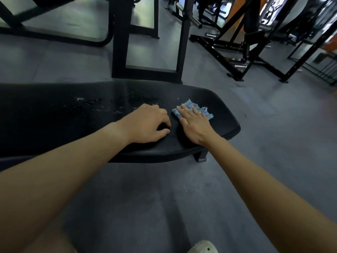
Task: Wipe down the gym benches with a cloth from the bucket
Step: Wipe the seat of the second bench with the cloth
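A black padded gym bench (54,121) runs across the middle of the view, its rounded end at the right. Water droplets and wet streaks dot its top left of centre. A small blue-and-white cloth (202,109) lies flat near the bench's right end. My right hand (195,123) presses on the cloth with straight, spread fingers. Just to its left, my left hand (147,123) rests on the pad with fingers curled under, holding nothing. No bucket is in view.
Black steel machine frames (120,42) stand right behind the bench. More racks and bars (242,52) fill the back right. Grey rubber floor (164,198) lies in front of the bench, and a pale shoe (203,247) shows at the bottom edge.
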The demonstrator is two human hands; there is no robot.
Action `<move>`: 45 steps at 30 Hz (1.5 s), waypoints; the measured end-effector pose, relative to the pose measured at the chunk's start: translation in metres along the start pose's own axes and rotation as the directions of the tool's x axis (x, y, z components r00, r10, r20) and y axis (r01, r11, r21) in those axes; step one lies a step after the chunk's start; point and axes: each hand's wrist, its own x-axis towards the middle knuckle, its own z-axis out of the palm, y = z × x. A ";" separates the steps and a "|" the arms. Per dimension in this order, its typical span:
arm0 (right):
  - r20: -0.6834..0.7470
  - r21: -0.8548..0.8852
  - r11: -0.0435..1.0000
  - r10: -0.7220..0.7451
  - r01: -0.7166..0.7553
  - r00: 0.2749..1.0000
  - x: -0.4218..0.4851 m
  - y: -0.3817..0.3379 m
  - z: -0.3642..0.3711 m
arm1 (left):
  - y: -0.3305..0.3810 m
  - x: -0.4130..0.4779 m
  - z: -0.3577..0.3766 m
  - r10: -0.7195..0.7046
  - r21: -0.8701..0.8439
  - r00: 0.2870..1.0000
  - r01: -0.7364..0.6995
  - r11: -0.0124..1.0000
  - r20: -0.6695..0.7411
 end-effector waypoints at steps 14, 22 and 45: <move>0.013 0.004 0.985 0.171 -0.171 0.985 0.056 0.020 -0.020 | -0.041 0.022 0.002 -0.291 -0.005 0.955 0.291 0.957 -0.053; 0.026 -0.004 1.000 -0.008 0.008 1.000 0.026 -0.007 -0.003 | -0.047 0.029 -0.002 -0.331 -0.036 0.942 0.329 0.944 -0.053; 0.047 -0.016 0.984 -0.175 0.176 0.983 0.096 0.011 -0.011 | -0.055 0.028 -0.002 -0.339 -0.125 0.939 0.331 0.935 -0.048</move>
